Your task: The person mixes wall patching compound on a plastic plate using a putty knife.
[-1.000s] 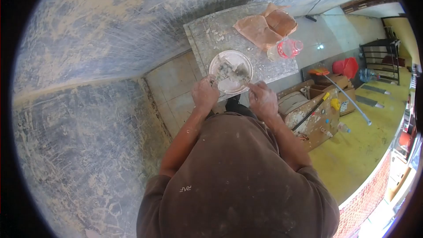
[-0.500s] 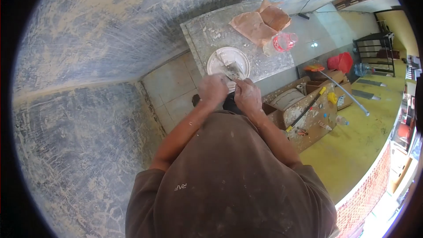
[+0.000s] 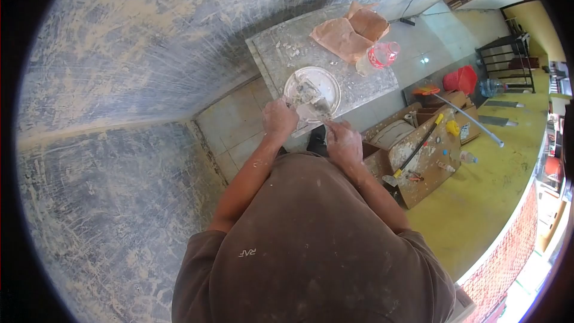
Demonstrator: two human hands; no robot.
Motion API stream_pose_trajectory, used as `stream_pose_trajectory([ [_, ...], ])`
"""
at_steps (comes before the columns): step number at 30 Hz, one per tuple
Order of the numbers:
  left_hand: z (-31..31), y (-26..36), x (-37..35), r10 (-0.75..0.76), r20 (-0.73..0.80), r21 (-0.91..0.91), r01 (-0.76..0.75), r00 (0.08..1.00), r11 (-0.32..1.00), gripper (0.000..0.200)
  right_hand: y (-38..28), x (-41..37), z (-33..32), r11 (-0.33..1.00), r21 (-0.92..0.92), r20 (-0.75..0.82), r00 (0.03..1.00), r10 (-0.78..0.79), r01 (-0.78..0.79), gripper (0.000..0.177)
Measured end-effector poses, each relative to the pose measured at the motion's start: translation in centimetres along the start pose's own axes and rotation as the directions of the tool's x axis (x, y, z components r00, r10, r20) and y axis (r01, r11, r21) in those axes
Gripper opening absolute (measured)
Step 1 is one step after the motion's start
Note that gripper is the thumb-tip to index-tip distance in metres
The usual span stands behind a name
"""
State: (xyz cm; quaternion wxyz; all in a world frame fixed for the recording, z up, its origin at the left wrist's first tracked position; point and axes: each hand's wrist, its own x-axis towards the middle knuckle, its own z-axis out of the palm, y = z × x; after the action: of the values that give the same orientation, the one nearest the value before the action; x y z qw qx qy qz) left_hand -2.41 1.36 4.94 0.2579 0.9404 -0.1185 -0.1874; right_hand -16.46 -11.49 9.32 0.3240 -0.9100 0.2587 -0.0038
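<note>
A round white plate smeared with grey putty lies on a dusty grey table. My left hand grips the near rim of the plate and a flat putty blade that rests across it. My right hand is closed just below the plate, beside the blade's lower edge; whether it holds a tool handle I cannot tell. Both hands are dusted white.
Crumpled brown paper and a clear plastic bottle lie on the table's far end. To the right stand an open cardboard box with tools, a red bucket and a long pole. A skim-coated wall fills the left.
My hands were together over the plate's near edge half a second ago; now the right hand has dropped lower and the left holds the plate rim with the blade across it.
</note>
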Motion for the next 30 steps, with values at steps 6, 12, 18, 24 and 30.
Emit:
stream_pose_trajectory([
  [6, 0.2, 1.4, -0.9, 0.117, 0.008, -0.024, -0.117, 0.993, 0.993, 0.024, -0.5, -0.1, 1.5, 0.999, 0.025, -0.009, 1.000, -0.025, 0.025, 0.029],
  [12, 0.3, 0.2, 0.1, 0.116, -0.018, -0.045, -0.116, 0.993, 0.992, 0.025, 0.5, -1.0, 1.5, 1.000, -0.001, -0.049, 0.998, 0.025, -0.026, 0.030],
  [18, 1.5, -0.6, 0.8, 0.114, 0.005, -0.086, -0.113, 0.993, 0.990, 0.028, -0.4, -1.3, 1.6, 0.999, 0.021, -0.081, 0.996, 0.034, -0.032, 0.033],
  [24, 3.2, -1.2, 1.8, -0.060, 0.210, -0.538, 0.167, 0.976, 0.826, 0.032, -0.5, -1.8, 2.1, 0.992, 0.111, -0.114, 0.991, 0.068, -0.055, 0.035],
  [30, 3.4, -0.3, -0.6, 0.048, 0.241, -0.791, 0.168, 0.969, 0.588, 0.032, -1.5, -1.3, 1.3, 0.973, 0.217, -0.051, 0.995, 0.091, -0.078, 0.034],
])
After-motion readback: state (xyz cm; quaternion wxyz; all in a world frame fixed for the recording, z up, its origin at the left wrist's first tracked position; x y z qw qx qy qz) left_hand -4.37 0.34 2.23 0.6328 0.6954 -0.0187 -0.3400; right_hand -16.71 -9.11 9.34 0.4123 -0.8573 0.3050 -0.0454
